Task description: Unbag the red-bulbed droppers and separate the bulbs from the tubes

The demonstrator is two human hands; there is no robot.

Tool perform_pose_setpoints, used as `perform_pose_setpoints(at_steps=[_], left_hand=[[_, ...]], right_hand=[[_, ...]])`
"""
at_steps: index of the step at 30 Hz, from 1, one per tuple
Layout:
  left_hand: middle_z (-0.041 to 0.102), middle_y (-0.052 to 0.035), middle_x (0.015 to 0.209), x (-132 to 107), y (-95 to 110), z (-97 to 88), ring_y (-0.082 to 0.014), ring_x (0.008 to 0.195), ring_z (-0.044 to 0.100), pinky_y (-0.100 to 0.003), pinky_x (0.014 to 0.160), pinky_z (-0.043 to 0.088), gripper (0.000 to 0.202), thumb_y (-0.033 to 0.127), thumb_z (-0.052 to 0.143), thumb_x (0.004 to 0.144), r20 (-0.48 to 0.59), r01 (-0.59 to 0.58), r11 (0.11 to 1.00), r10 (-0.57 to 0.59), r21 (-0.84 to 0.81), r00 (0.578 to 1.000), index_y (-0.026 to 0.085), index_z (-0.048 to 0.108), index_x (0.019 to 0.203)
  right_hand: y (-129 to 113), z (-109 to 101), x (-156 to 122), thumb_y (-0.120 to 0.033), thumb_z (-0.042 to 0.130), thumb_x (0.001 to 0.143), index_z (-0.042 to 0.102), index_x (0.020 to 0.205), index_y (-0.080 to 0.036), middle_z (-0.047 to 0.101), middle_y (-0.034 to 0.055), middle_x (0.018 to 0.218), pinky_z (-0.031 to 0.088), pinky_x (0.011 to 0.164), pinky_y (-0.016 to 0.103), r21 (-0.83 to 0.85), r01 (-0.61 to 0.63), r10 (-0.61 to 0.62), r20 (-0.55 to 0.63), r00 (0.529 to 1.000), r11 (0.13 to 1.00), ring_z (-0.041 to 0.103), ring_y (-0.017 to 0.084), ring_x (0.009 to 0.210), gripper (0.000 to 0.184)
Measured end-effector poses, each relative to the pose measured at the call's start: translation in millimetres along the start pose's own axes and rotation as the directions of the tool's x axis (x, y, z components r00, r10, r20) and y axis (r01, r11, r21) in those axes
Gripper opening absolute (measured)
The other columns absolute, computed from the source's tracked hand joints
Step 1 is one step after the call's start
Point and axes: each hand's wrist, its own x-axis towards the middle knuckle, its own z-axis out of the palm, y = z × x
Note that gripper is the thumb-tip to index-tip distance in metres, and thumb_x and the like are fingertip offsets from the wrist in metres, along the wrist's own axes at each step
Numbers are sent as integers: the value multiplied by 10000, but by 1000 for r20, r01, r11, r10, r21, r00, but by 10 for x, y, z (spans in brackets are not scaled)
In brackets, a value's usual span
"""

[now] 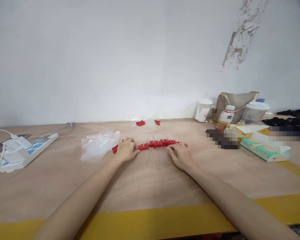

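A row of clear thin droppers with red rubber bulbs lies across the middle of the wooden table. My left hand rests on the row's left end, fingers curled down over the bulbs. My right hand lies on the right end with its fingers stretched flat over the glass stems. A stack of clear plastic zip bags lies just left of my left hand. A few more red bulbs sit in clear wrap farther back near the wall.
A white power strip with plugs and cables lies at the left. At the right stand two lidded cups, a drink bottle, a beige bag, a tissue pack and black items. Yellow tape edges the table front.
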Motion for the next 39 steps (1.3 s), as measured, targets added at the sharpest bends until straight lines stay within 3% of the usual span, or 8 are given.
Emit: perform_pose_setpoints(at_steps=[7, 13, 17, 20, 24, 28, 33, 39], left_hand=[[564, -84, 908, -150, -2, -26, -269, 917, 465, -420, 746, 316, 158, 285, 527, 709, -245, 101, 995, -96, 8, 965, 180, 603, 619], [563, -75, 1018, -300, 52, -173, -251, 979, 461, -395, 760, 302, 149, 246, 492, 763, -338, -16, 999, 29, 41, 941, 197, 631, 744], [561, -51, 1078, -378, 202, -145, -224, 991, 468, -370, 763, 302, 161, 222, 470, 801, -338, -150, 988, 132, -27, 932, 219, 631, 800], [572, -30, 1096, -424, 302, -61, -206, 998, 476, -366, 787, 301, 171, 208, 464, 816, -351, -235, 967, 187, -100, 917, 237, 628, 858], [591, -20, 1075, -465, 352, 26, -200, 996, 487, -368, 805, 303, 158, 223, 477, 820, -369, -268, 951, 195, -155, 909, 245, 630, 852], [601, -24, 1053, -480, 349, 48, -196, 976, 502, -373, 813, 309, 146, 231, 486, 816, -400, -257, 949, 168, -181, 901, 242, 631, 831], [598, -29, 1054, -489, 355, 52, -196, 981, 502, -372, 824, 318, 148, 242, 486, 814, -392, -262, 940, 161, -220, 906, 240, 629, 852], [567, -50, 1116, -484, 444, 53, -202, 1039, 479, -365, 870, 305, 333, 297, 523, 786, -269, -305, 912, 232, -274, 935, 234, 524, 1113]], right_hand=[[4, 0, 3, -345, 379, 859, 614, 840, -209, 655, 34, 817, 254, 834, 353, 37, -4, 4, -11, 1000, 999, 547, 168, 813, 273], [-22, -29, -2, -333, 417, 839, 608, 892, -202, 632, 52, 864, 269, 851, 345, 43, 39, -35, -75, 997, 998, 537, 172, 854, 237], [-60, -53, -7, -380, 475, 800, 538, 1108, -214, 568, 79, 1068, 258, 878, 361, -6, 134, -134, -92, 987, 991, 482, 198, 983, 356], [-98, -46, -17, -356, 473, 811, 517, 1151, -239, 544, 68, 1141, 221, 919, 383, -35, 249, -251, -58, 966, 968, 448, 203, 1045, 363], [-153, -5, -51, -341, 475, 824, 584, 1050, -259, 637, 26, 966, 174, 947, 407, 4, 372, -371, -24, 928, 928, 486, 181, 981, 264], [-221, 19, -87, -354, 490, 819, 601, 1002, -242, 656, 8, 858, 177, 936, 399, 47, 389, -387, -40, 921, 920, 502, 158, 878, 241], [-251, 34, -89, -261, 459, 843, 625, 909, -236, 633, -4, 725, 199, 901, 377, -6, 389, -389, -52, 920, 921, 478, 133, 768, 181], [-241, 65, -79, -238, 434, 849, 619, 881, -217, 591, 4, 705, 198, 900, 371, -5, 416, -416, -28, 909, 909, 452, 133, 766, 189]])
